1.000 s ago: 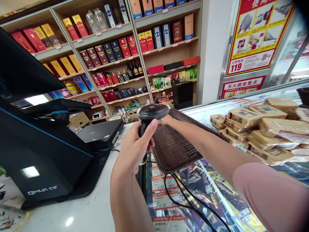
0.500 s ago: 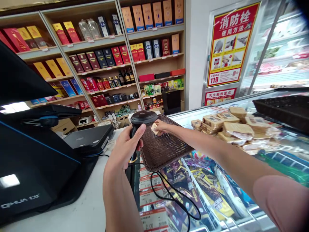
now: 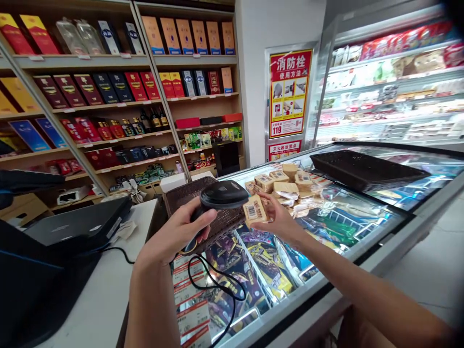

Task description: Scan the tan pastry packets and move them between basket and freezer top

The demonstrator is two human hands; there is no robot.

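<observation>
My left hand (image 3: 184, 224) is wrapped around the handle of a black barcode scanner (image 3: 224, 193). The scanner's head points right. Close beside that head, my right hand (image 3: 277, 217) grips a small tan packaged block (image 3: 254, 211) between thumb and fingers. Its white barcode label faces me. Beneath the scanner lies a dark brown woven basket (image 3: 226, 223), partly hidden by my left hand and the scanner. Behind my right hand, several similar tan packages (image 3: 286, 187) are piled on the glass freezer top. A black cable (image 3: 235, 290) loops below the scanner.
The chest freezer (image 3: 308, 285) holds wrapped goods under glass. A dark tray (image 3: 362, 166) rests farther right on it. At left, a white counter (image 3: 105, 275) carries a black device (image 3: 83, 222) and a monitor-like machine. Stocked shelves (image 3: 119, 104) stand behind.
The view has turned right. My right hand has moved from over the basket to beside the scanner's head, where a tan package now shows its barcode. My left hand still holds the scanner.
</observation>
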